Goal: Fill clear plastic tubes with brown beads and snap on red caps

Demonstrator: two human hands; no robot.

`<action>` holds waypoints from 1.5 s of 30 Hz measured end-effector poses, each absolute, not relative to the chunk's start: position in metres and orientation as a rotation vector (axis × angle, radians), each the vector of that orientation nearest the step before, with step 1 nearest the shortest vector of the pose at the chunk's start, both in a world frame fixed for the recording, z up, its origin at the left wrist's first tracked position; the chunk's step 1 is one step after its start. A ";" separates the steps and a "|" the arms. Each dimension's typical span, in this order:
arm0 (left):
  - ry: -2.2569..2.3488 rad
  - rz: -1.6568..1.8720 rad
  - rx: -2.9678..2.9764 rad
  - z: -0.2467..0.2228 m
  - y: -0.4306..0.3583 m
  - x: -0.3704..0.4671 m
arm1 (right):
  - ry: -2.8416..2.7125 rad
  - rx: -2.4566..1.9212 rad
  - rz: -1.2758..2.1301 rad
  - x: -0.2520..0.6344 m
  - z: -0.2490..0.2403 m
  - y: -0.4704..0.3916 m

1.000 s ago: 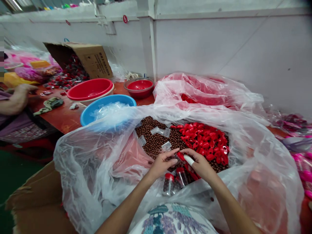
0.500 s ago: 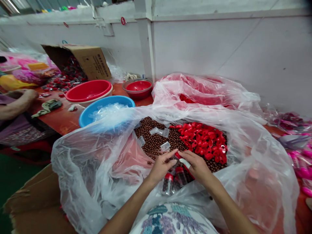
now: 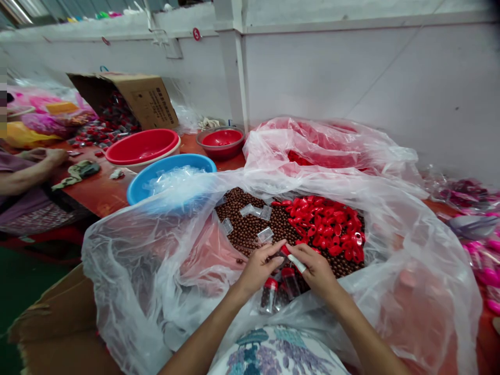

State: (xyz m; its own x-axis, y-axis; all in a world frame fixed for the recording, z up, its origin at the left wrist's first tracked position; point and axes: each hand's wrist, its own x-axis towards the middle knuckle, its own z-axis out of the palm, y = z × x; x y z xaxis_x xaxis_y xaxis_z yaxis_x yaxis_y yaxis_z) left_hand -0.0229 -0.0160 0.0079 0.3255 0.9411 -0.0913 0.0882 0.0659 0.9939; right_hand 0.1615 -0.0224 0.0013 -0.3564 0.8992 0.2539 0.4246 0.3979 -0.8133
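Note:
Above a heap of brown beads [image 3: 244,203], my left hand [image 3: 255,268] pinches a small clear container, mostly hidden by the fingers, with a red cap [image 3: 286,250] at its top. My right hand [image 3: 318,271] meets it from the other side, its fingers closed on the cap; white tape [image 3: 297,262] wraps one of its digits. Just below my hands lie capped containers [image 3: 269,296] with dark contents. Clear uncapped containers [image 3: 265,235] rest on the beads beyond my left hand. Loose red caps [image 3: 332,226] are piled beyond my right hand.
A crumpled clear plastic sheet [image 3: 136,260] surrounds the beads. To the left stand a blue basin [image 3: 135,187] of clear containers, a red basin [image 3: 111,153] and a cardboard box [image 3: 146,101]. A co-worker's arm [image 3: 31,174] is at far left. Bagged red pieces [image 3: 312,140] lie behind.
My right hand has shifted slightly, its fingers turning at the cap. The red patch under its palm no longer shows. At the left, the co-worker's hands have moved a little right.

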 end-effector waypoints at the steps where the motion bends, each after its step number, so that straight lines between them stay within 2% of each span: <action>1: 1.042 0.877 1.342 0.009 -0.016 -0.022 | -1.946 -1.131 0.867 0.162 0.002 -0.022; 3: 1.043 0.895 1.291 0.009 -0.016 -0.022 | -1.865 -1.171 0.953 0.163 0.001 -0.021; 9: 1.045 0.871 1.159 0.007 -0.016 -0.022 | -1.119 -1.365 1.339 0.163 -0.012 -0.021; 12: 1.072 0.878 1.197 0.007 -0.018 -0.020 | -1.271 -1.383 1.156 0.160 -0.012 -0.027; 17: 1.142 0.971 1.299 0.005 -0.021 -0.014 | -1.975 -1.314 0.672 0.153 -0.014 -0.036; 22: 1.095 0.970 1.256 0.004 -0.024 -0.011 | -2.101 -1.351 0.267 0.150 -0.026 -0.037; 34: 0.963 0.835 0.707 0.004 -0.026 0.009 | -2.173 -1.271 0.187 0.139 -0.010 -0.043; 45: 0.871 0.851 0.872 0.008 -0.035 0.006 | -2.258 -1.116 0.027 0.145 -0.012 -0.048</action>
